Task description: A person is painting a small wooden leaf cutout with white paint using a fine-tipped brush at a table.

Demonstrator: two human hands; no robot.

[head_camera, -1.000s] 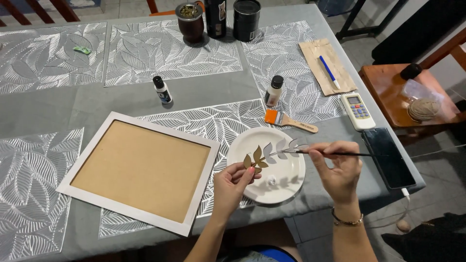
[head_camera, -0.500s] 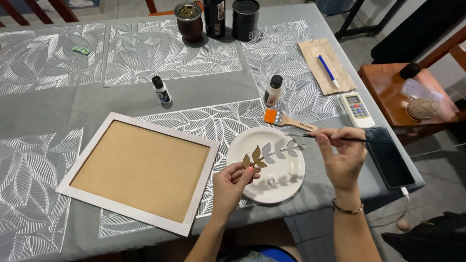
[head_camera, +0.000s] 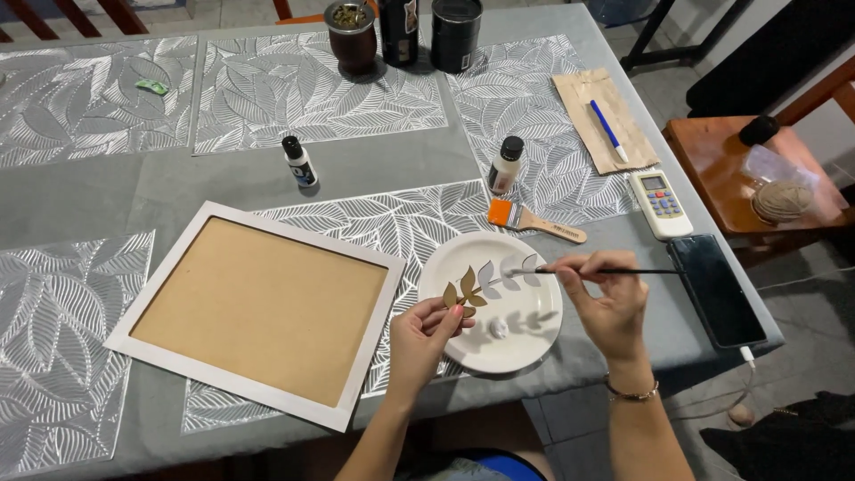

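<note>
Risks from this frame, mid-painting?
1. Left hand pinches the leaf cutout by its unpainted end only; brush pressure from the right hand may flex or snap it.
2. Wet leaves hover just above the white plate; they may smear.
3. Phone beside the brush risks drips.

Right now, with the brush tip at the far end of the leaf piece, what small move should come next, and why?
Probably draw the brush in the right hand back along the leaf piece toward its stem. The far leaves look white, while those near the left hand are bare brown. If the tip runs dry, the paint blob on the plate is close.
</note>
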